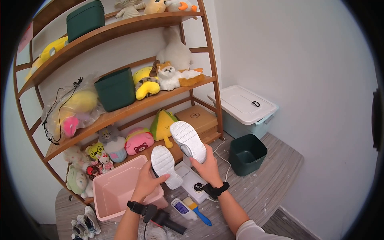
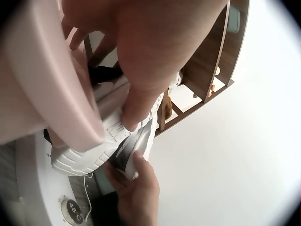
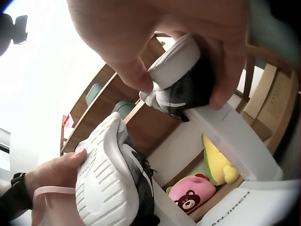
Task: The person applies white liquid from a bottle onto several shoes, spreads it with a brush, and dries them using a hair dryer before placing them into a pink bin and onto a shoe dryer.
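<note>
My left hand [image 1: 145, 183] holds a black-and-white sneaker [image 1: 165, 166] with its white ridged sole turned up, above the right side of a pink bin [image 1: 105, 202]. The thumb lies on that sole. In my right hand [image 1: 209, 168] is the matching sneaker [image 1: 187, 138], a little higher and farther right, its sole also facing the head camera. The right wrist view shows its dark upper [image 3: 190, 89] between thumb and fingers. Beneath both shoes stands a white appliance [image 1: 187, 180] with a round 48°C display [image 2: 71, 212]. The pink bin's rim partly covers the left wrist view.
On the table lie a white bottle with a purple label [image 1: 183, 209] and a blue-handled brush [image 1: 203, 217]. More sneakers [image 1: 90, 221] stand at the left edge. A dark green bin [image 1: 246, 160] and a lidded storage box [image 1: 244, 106] are right. Plush toys fill the wooden shelf [image 1: 176, 89] behind.
</note>
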### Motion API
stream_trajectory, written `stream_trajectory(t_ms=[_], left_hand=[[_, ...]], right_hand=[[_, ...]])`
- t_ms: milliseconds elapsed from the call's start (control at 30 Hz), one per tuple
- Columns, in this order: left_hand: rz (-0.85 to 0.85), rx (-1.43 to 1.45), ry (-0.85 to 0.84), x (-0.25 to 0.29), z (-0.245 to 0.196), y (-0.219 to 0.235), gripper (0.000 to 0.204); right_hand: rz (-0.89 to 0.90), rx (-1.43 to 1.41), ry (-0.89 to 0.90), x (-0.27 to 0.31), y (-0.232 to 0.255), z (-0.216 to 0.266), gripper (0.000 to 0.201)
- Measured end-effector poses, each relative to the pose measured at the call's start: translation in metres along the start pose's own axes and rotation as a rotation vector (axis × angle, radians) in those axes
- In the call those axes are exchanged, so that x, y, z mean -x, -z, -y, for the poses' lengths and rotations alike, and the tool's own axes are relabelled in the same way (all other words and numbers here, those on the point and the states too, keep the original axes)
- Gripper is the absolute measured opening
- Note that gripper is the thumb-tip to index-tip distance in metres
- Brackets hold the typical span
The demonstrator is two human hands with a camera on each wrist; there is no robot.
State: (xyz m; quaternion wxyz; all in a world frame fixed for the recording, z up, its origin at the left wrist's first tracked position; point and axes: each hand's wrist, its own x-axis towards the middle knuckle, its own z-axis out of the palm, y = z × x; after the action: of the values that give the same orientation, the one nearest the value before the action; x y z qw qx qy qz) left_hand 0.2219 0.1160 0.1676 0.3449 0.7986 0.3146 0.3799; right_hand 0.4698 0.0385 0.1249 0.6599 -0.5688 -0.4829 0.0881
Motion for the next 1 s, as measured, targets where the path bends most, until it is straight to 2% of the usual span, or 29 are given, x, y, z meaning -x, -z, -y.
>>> stream_trajectory(t_ms=[133,200,233,300,333,367,400,500,600,700,767,800,900,933,1000], left_hand=[[-0.021,0.041,0.005,-0.002,-0.020,0.003,0.065],[-0.031,0.081,0.018,-0.002,-0.024,0.002,0.062],[-0.055,0.133,0.018,-0.002,-0.023,0.002,0.059],[-0.080,0.185,0.018,-0.002,-0.022,0.003,0.057],[-0.067,0.319,0.048,-0.002,-0.022,0.005,0.057],[-0.056,0.455,0.082,-0.001,-0.023,0.007,0.057],[-0.056,0.460,0.088,0.001,-0.027,0.009,0.057],[-0.122,0.517,0.055,0.011,-0.041,0.022,0.058],[-0.222,0.615,0.023,0.024,-0.031,0.034,0.060],[-0.297,0.756,0.079,0.043,-0.040,0.042,0.060],[-0.347,0.825,0.128,0.056,-0.047,0.046,0.060],[-0.361,0.841,0.138,0.063,-0.045,0.048,0.058],[-0.408,0.899,0.155,0.092,-0.037,0.058,0.056],[-0.432,0.943,0.160,0.102,-0.034,0.062,0.055],[-0.439,0.951,0.172,0.121,-0.035,0.069,0.056]], right_hand=[[-0.093,-0.038,0.084,0.005,0.000,0.028,0.074],[-0.032,-0.090,0.075,0.010,-0.001,0.041,0.075],[0.061,-0.139,0.004,0.012,0.000,0.048,0.082],[0.098,-0.169,0.046,0.016,-0.007,0.053,0.085],[0.139,-0.197,0.086,0.018,-0.011,0.054,0.089],[0.196,-0.271,0.048,0.018,-0.013,0.052,0.095],[0.199,-0.267,0.043,0.018,-0.013,0.053,0.095],[0.253,-0.288,0.041,0.020,-0.009,0.063,0.096],[0.329,-0.365,0.058,0.022,-0.007,0.070,0.099],[0.406,-0.431,0.087,0.028,-0.010,0.075,0.100],[0.577,-0.547,0.011,0.034,-0.012,0.085,0.099],[0.588,-0.550,0.011,0.036,-0.014,0.087,0.099],[0.837,-0.785,0.039,0.045,-0.023,0.085,0.085],[0.844,-0.785,0.039,0.048,-0.027,0.085,0.085],[0.986,-1.106,-0.213,0.057,-0.040,0.086,0.078]])
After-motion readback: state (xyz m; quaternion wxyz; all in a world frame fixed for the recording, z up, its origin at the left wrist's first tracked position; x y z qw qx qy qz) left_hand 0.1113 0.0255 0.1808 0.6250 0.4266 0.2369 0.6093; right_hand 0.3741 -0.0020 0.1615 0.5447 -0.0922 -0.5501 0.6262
